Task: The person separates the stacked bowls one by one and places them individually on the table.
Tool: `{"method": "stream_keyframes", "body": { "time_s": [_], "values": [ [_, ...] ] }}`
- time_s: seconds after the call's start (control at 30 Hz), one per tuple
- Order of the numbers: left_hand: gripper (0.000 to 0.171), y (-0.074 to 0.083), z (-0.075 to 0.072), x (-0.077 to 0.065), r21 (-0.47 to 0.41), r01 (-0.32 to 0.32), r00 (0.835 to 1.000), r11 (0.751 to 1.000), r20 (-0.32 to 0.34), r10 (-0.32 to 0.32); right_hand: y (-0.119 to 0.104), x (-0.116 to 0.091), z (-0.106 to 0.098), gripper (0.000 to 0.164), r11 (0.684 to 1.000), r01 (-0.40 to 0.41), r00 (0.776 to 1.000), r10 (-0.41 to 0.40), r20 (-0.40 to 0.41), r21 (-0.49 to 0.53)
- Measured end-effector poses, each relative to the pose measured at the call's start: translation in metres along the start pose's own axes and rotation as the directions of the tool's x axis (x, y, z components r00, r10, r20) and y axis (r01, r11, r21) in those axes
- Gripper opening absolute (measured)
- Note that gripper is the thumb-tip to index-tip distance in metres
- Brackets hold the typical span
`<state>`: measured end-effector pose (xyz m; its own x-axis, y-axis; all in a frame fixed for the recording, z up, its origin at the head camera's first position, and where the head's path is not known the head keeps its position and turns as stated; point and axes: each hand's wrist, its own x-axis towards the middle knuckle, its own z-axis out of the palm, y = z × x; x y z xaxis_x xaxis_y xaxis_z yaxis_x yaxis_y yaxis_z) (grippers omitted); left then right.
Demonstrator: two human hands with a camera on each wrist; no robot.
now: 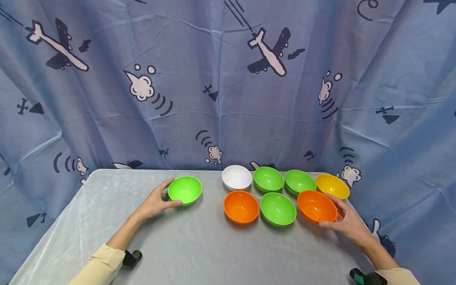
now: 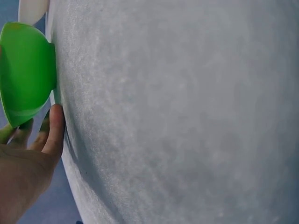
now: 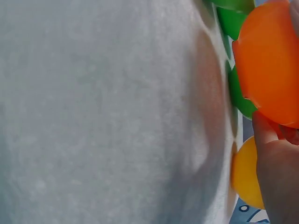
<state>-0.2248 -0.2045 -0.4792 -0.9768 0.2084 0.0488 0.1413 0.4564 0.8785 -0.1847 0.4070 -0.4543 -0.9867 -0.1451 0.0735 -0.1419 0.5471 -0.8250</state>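
At the left of the table, my left hand (image 1: pixel 158 202) holds a green bowl (image 1: pixel 185 190) by its side, thumb at the near edge and fingers round the far side. In the left wrist view that bowl (image 2: pixel 28 70) has its foot at the tabletop. On the right, my right hand (image 1: pixel 350 223) grips an orange bowl (image 1: pixel 317 206) by its right side, the thumb at the near rim. The right wrist view shows this orange bowl (image 3: pixel 271 65) raised off the cloth, a shadow beneath. Close behind it are a yellow bowl (image 1: pixel 333 186) and a green bowl (image 1: pixel 300 182).
A white bowl (image 1: pixel 236 177) and another green bowl (image 1: pixel 268 179) stand in the back row. In front of them are a second orange bowl (image 1: pixel 241 207) and a green bowl (image 1: pixel 278 209). A pale cloth covers the table (image 1: pixel 199 253); a blue patterned curtain (image 1: pixel 192 79) hangs behind.
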Motion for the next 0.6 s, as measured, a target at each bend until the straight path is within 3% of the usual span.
{"method": "stream_keyframes", "body": {
  "time_s": [0.37, 0.6],
  "values": [
    [0.097, -0.001, -0.002, 0.0, -0.003, 0.0, 1.0, 1.0, 0.01, 0.0, 0.011, 0.0, 0.006, 0.087, 0.996, -0.058, 0.998, 0.06, 0.026, -0.07],
    [0.097, 0.0, -0.001, 0.0, -0.003, 0.007, 1.0, 1.0, 0.006, -0.007, 0.017, 0.0, 0.009, 0.093, 0.996, -0.092, 0.995, 0.092, 0.038, 0.005]
  ]
}}
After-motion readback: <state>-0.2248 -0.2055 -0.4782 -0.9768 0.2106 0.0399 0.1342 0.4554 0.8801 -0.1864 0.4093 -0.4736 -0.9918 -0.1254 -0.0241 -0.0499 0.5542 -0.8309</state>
